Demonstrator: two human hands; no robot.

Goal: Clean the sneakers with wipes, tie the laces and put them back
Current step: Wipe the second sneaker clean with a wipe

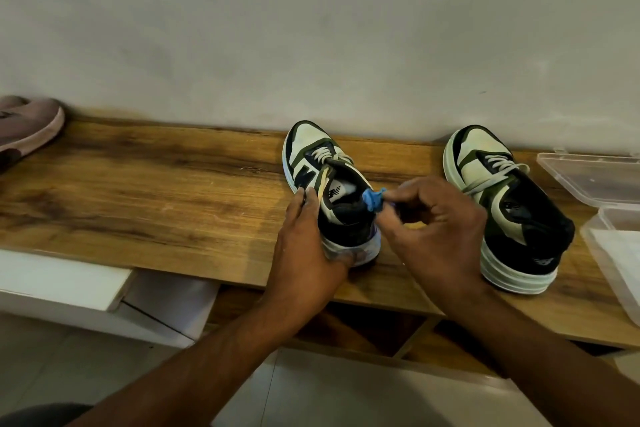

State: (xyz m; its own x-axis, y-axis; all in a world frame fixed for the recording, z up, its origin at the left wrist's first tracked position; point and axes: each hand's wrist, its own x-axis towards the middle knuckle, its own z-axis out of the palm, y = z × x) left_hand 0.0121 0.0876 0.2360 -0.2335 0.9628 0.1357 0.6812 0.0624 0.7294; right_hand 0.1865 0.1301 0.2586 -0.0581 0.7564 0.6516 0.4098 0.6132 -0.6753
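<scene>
Two green, black and cream sneakers are sitting toes to the wall on the wooden counter, the cleaning apparently under way. The left sneaker, at centre, is being steadied at the heel by the left hand, its grip wrapped around the shoe. The right hand is pinching a crumpled blue wipe closed against the collar. At three o'clock the right sneaker is waiting untouched, its laces lying loose. Tying and putting back are seemingly still outstanding. An open clear box is sitting at the far three o'clock edge; a pinkish shoe is lying at nine.
</scene>
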